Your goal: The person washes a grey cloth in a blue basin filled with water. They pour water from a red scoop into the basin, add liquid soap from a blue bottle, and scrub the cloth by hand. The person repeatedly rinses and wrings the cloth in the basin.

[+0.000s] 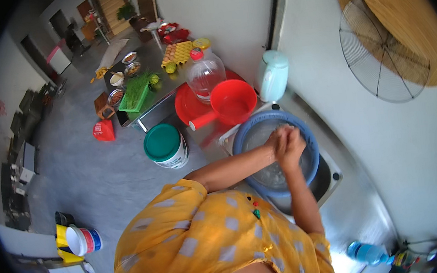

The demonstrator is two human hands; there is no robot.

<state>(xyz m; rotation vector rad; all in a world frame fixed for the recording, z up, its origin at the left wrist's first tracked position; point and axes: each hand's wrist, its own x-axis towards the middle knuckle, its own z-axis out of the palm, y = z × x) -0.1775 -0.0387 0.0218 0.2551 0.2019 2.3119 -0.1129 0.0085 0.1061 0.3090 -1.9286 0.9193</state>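
Observation:
My left hand and my right hand are pressed together above a round blue plastic basin. Their fingers are curled and blurred, and whether anything lies between them is hidden. Cloudy water with bubbles or foam fills the lower part of the basin, which rests over the stainless steel sink. Just beyond the basin's far left rim sits a red plastic dipper with its handle pointing left.
A large clear bottle stands in a red basin, near a pale-green electric kettle. Left of the sink is a green-lidded bucket. A low table holds a green basket of greens and an egg tray. A blue bottle lies lower right.

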